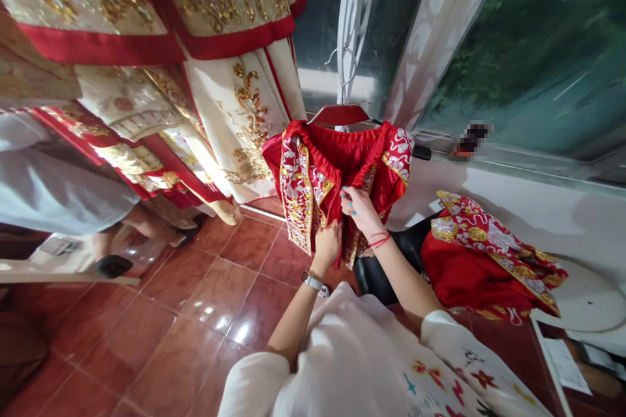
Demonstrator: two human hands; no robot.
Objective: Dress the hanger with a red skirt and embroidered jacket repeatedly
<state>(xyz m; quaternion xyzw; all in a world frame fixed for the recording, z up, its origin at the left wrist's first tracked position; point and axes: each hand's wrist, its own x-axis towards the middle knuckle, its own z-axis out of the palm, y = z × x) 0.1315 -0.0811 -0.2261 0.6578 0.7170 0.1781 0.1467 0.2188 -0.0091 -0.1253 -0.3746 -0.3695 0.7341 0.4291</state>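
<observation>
Handling the front of a red garment, you work with both hands at the middle of its neckline. The garment hangs from a red hanger directly ahead of you, in front of white scrolled metalwork; whether the hook rests on anything cannot be told. Your right hand pinches the cloth where the gathered edging meets at the front. Your left hand, just below and to its left, grasps the red cloth lower down; its fingertips are partly hidden.

The step in hand appears to be drawing together or securing the front edges. The next move probably calls for a light, even pull from both hands, with the hanger level and the embroidered panels free of your fingers. To your right, a second embroidered piece lies partly over a white round surface.
</observation>
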